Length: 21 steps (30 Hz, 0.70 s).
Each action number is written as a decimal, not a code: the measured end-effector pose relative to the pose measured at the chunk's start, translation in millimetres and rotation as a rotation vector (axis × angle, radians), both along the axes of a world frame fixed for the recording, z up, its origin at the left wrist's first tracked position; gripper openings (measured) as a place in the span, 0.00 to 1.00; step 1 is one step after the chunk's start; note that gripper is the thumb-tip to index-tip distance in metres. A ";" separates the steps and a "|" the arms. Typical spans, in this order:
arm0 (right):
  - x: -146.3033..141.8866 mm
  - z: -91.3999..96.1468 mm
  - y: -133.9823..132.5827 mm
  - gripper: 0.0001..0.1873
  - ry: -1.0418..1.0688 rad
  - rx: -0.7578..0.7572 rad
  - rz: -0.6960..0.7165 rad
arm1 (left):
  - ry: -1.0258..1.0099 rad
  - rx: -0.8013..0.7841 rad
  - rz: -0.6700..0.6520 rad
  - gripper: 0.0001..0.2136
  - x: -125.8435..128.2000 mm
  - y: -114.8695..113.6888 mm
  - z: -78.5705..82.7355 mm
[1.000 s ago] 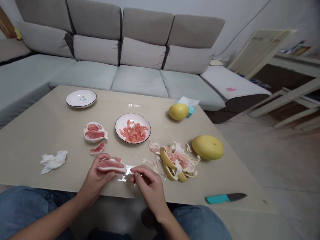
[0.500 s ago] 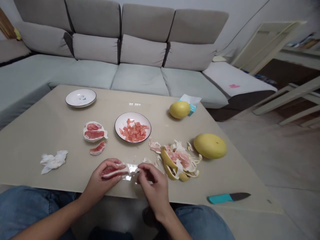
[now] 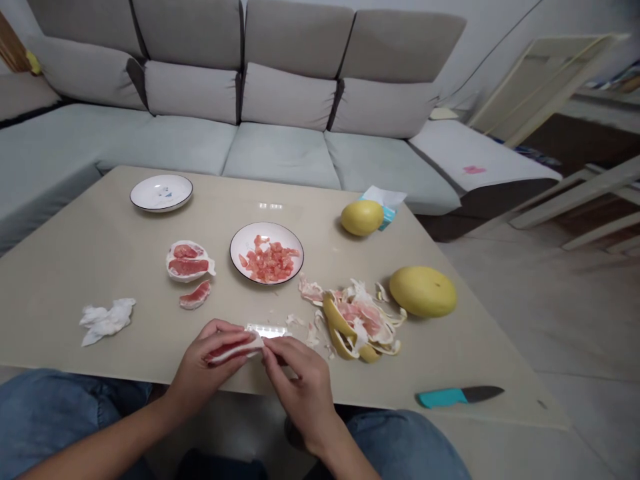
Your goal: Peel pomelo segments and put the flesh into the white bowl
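Surroundings, head view. The worktop (image 3: 90,253) carries, on the far left, a bare white plate (image 3: 161,193). At mid-table stands a second plate (image 3: 241,239) loaded with pink fruit pieces. Left of it sits a part-peeled pomelo chunk (image 3: 187,261), with a loose segment (image 3: 195,295) just in front of it and a crumpled tissue (image 3: 107,319) further left. Right of my hands lies a heap of yellow peel and white pith (image 3: 357,323). Behind that are a whole pomelo (image 3: 423,291) and a smaller one (image 3: 362,217), which rests against a tissue pack (image 3: 384,200). A knife with a teal handle (image 3: 460,396) lies near the right front edge, well apart from both hands. Nothing stands between the hands and the plates.

Item in hand: a pomelo segment (image 3: 233,350), pink flesh with a white membrane edge, held over the near edge of the worktop. The left hand (image 3: 207,363) is curled around it, fingers over the top. The right hand (image 3: 300,380) is closed narrow, thumb and forefinger pinched at the segment's right end, probably on the membrane, though the fingertips cover the contact.

Obscured: most of the segment is behind the left fingers. A bright glare patch sits just behind the hands. The sofa (image 3: 280,153) is cut off at the frame's top and left.
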State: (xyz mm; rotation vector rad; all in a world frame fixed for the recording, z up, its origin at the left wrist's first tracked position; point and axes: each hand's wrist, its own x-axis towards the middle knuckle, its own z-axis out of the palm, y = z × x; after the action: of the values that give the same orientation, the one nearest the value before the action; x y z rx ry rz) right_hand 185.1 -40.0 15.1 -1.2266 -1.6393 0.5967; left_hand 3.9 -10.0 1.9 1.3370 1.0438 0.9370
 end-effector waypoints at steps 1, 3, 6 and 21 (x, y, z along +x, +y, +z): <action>-0.8 -0.7 -0.7 0.09 -0.018 0.008 -0.017 | 0.009 0.012 -0.005 0.12 0.1 -1.6 -1.3; -3.0 -2.5 -2.0 0.08 -0.031 -0.008 -0.074 | 0.031 0.062 -0.015 0.13 0.6 -4.5 -3.9; -8.5 -4.4 -2.8 0.07 0.021 -0.087 -0.189 | 0.048 0.111 -0.023 0.14 1.9 -7.1 -6.8; 0.4 7.3 0.9 0.10 0.223 -0.268 0.002 | -0.010 0.124 -0.034 0.12 -6.9 2.8 2.6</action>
State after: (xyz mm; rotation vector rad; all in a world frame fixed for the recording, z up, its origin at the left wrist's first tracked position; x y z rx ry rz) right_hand 185.5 -39.2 22.4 -1.2968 -1.4060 0.9432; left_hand -3.0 -7.2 4.5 1.4464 0.9650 0.9949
